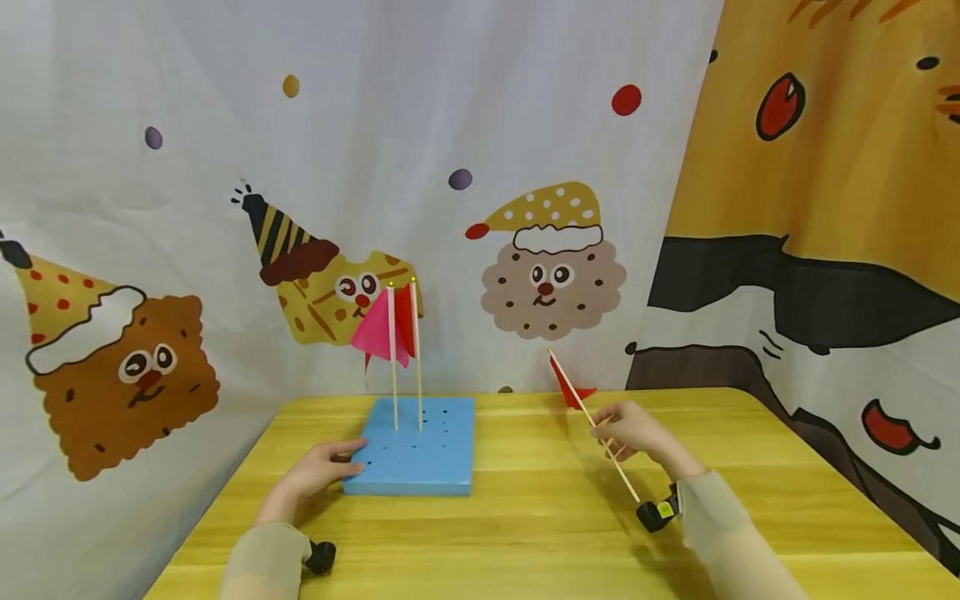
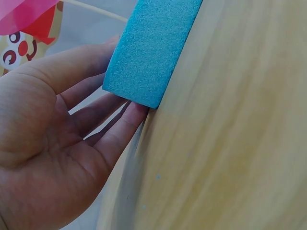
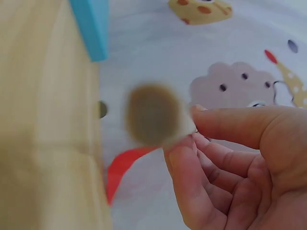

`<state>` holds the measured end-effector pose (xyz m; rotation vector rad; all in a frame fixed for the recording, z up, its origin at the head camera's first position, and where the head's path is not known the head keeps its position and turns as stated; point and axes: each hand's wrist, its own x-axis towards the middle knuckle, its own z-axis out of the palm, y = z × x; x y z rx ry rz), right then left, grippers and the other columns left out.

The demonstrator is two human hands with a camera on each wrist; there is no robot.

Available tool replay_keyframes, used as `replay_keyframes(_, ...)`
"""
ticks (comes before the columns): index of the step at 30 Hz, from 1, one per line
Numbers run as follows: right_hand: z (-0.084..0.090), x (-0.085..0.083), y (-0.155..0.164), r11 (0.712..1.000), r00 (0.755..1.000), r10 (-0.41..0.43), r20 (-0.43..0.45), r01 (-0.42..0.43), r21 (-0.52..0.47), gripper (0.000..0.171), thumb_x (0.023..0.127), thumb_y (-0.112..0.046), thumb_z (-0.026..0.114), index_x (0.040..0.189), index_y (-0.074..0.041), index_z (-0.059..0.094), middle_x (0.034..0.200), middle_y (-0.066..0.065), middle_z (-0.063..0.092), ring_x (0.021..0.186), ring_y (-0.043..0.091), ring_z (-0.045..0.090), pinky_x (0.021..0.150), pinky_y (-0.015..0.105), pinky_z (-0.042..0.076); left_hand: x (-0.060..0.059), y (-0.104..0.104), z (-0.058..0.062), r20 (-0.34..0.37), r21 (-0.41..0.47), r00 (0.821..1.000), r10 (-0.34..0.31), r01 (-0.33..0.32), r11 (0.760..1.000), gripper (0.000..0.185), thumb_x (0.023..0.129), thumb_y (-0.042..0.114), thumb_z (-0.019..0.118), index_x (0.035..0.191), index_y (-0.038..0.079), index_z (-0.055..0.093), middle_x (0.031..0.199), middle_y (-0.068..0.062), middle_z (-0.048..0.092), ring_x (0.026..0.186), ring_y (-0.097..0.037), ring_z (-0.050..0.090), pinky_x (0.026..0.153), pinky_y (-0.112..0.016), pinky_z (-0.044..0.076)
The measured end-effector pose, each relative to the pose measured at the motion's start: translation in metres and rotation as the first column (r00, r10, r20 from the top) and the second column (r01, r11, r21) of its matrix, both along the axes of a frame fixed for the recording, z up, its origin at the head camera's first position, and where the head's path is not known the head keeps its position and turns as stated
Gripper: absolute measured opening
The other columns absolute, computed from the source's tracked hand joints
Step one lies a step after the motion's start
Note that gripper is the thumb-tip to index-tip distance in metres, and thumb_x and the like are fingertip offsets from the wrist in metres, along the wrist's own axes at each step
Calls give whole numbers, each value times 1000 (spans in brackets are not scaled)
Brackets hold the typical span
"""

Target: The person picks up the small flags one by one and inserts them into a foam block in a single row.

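Note:
My right hand (image 1: 630,429) pinches the thin wooden stick of a small red flag (image 1: 572,392) between thumb and fingers. The stick slants, flag end up toward the wall and bare end down toward the wrist; its blurred near end (image 3: 152,115) looms large in the right wrist view. A light blue foam block (image 1: 420,479) lies on the table with small holes in its top. My left hand (image 1: 315,471) grips its left edge, thumb and fingers at the block's corner (image 2: 144,62). A pink flag (image 1: 375,329) and a red flag (image 1: 406,321) stand upright in the block.
The pale wooden table (image 1: 525,542) reaches back to a white cloth wall (image 1: 420,125) printed with cartoon biscuits. Dark cameras are strapped at both wrists, the right one (image 1: 652,517) close to the stick's lower end.

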<state>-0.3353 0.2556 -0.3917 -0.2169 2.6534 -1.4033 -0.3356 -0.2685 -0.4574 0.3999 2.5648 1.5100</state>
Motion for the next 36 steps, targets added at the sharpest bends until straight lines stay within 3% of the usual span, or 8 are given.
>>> replay_keyframes(6,30,-4,-11,997,996,68,-61,-69,-20,26,90,-10,65,110,7,62,72,8,64,56,23,64,53,39,57,1,0,-3,23,8,1000,7,-7,1000,56,91,18,70,140,0,51,145,-28,40,131,-47,38,98,-48,46)
replay_keyframes(13,53,-10,-28,996,995,73,-70,-76,-38,27,91,-11,64,114,5,61,78,12,65,60,25,64,56,41,58,3,-1,-3,1,-11,999,35,-35,999,56,90,21,71,140,2,52,144,-28,42,130,-46,40,97,-47,47)
replay_keyframes(25,41,-27,-68,987,981,101,-165,-120,-110,25,94,-7,61,118,2,58,81,12,66,68,35,66,56,45,58,0,0,-5,-11,4,1000,23,-23,1000,55,91,19,70,140,1,51,144,-28,41,131,-48,37,97,-48,46)
replay_keyframes(32,39,-49,-97,969,973,130,-192,-166,-185,28,95,-10,63,120,-1,58,85,13,67,70,30,67,59,43,58,0,1,-4,-14,14,1000,2,-2,1000,56,92,19,69,141,0,50,145,-29,40,132,-49,35,98,-47,46)
replay_keyframes(36,40,-61,-113,960,968,144,-205,-187,-208,27,94,-8,63,120,-3,59,87,14,66,74,34,66,60,45,58,0,1,-3,-14,6,1000,5,-4,1000,56,92,20,69,141,1,50,145,-29,40,132,-49,36,98,-47,46)
